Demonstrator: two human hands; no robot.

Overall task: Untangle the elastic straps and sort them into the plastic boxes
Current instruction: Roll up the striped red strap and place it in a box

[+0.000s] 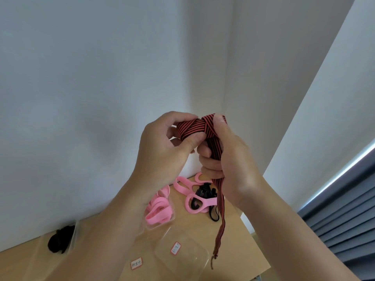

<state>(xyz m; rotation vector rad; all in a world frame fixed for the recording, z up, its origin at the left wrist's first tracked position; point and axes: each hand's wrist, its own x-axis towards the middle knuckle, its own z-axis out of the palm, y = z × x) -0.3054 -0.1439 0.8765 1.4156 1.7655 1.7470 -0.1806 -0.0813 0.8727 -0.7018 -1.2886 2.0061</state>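
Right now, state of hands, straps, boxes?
Red striped elastic strap: knotted, held up.
Left hand: pinches knot.
Right hand: grips strap below.
Loose pink and black straps: tangled on table.
Middle clear plastic box: pink straps inside.
Left clear box: black straps inside.
Near clear box: no straps.

The red-and-black striped strap [203, 126] vanishes inside the right hand [229, 157] (curled fingers cover that stretch). Writing on the red-bordered labels [136, 263] is too small to read. The left forearm [113, 216] hides part of the pink-band box [160, 225].
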